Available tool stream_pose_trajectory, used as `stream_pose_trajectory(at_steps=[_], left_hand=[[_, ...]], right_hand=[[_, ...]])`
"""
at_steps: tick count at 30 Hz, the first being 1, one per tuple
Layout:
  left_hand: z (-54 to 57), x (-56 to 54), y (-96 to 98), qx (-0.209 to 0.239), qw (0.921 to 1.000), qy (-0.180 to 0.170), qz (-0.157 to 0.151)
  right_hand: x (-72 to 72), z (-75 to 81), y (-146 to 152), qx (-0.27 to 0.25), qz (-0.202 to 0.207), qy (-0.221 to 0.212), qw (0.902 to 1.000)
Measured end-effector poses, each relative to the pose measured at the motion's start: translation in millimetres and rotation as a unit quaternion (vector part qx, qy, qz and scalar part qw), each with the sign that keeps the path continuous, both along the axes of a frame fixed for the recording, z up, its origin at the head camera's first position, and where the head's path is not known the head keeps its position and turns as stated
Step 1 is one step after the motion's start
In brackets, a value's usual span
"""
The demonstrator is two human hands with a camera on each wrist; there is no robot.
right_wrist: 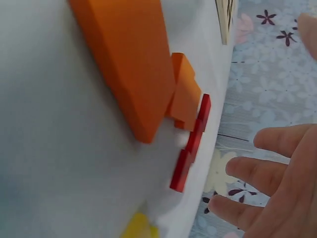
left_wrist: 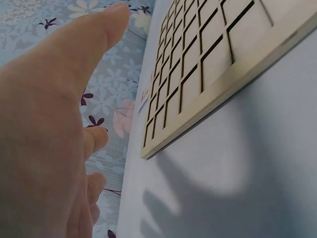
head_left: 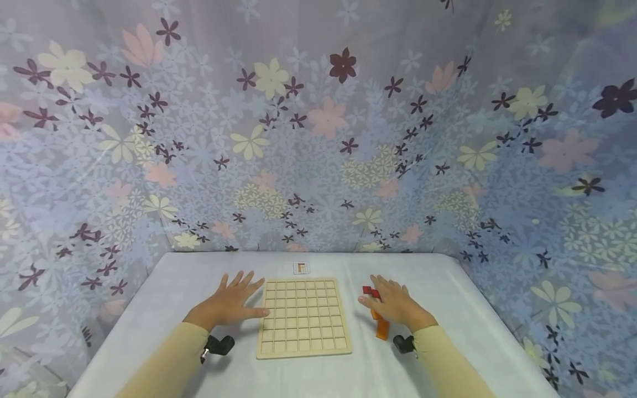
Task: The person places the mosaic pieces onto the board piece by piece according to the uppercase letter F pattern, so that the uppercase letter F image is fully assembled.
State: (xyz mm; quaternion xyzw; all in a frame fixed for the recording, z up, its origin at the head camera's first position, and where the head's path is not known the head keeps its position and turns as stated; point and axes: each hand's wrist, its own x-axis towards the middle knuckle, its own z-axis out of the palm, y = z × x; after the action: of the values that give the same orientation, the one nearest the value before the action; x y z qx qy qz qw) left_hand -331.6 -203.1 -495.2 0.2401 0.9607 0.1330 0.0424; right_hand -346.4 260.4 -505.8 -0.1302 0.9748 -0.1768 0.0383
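A pale wooden grid board point(head_left: 304, 318) lies flat on the white table. My left hand point(head_left: 231, 301) hovers at its left edge, fingers spread, thumb reaching over the rim; in the left wrist view its shadow falls on the table. My right hand point(head_left: 393, 301) is held above several coloured pieces to the right of the board, its fingers apart and holding nothing. Beneath it are a stepped red piece point(right_wrist: 190, 144), a smaller orange piece point(right_wrist: 184, 94) and a large orange piece point(right_wrist: 131, 64). Part of a yellow piece point(right_wrist: 138, 228) shows in the right wrist view.
A small printed card point(head_left: 301, 268) with a coloured pattern on a grid lies behind the board. The white tabletop point(head_left: 224, 376) ends at a flowered curtain point(head_left: 318, 138) at the back and sides. Each wrist wears a small black device.
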Motion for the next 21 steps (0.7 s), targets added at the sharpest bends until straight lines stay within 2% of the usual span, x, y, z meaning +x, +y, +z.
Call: stream_pose_trajectory(at_steps=[5,12,14,17,21], left_hand=[[-11.4,7.4,6.7,0.016,0.9997,-0.019,-0.003],[-27.0,11.9,17.2,0.046,0.9987,-0.016,0.013],[-32.5,12.9,19.8,0.061,0.9979,-0.018,0.015],[-40.8,14.2,22.6,0.065,0.9974,-0.024,0.021],[-48.7,15.0,24.8,0.058,0.9978,-0.010,0.029]], right_hand=[[-6.1,-7.3,-2,-0.014,0.000,-0.006,0.9999],[-20.0,-16.8,-10,-0.062,-0.026,-0.013,0.9977],[-22.9,-20.5,-13,-0.054,-0.039,-0.002,0.9978],[-26.3,-25.4,-15,-0.038,-0.049,0.038,0.9974],[-29.4,-26.6,-20,-0.035,-0.071,0.081,0.9936]])
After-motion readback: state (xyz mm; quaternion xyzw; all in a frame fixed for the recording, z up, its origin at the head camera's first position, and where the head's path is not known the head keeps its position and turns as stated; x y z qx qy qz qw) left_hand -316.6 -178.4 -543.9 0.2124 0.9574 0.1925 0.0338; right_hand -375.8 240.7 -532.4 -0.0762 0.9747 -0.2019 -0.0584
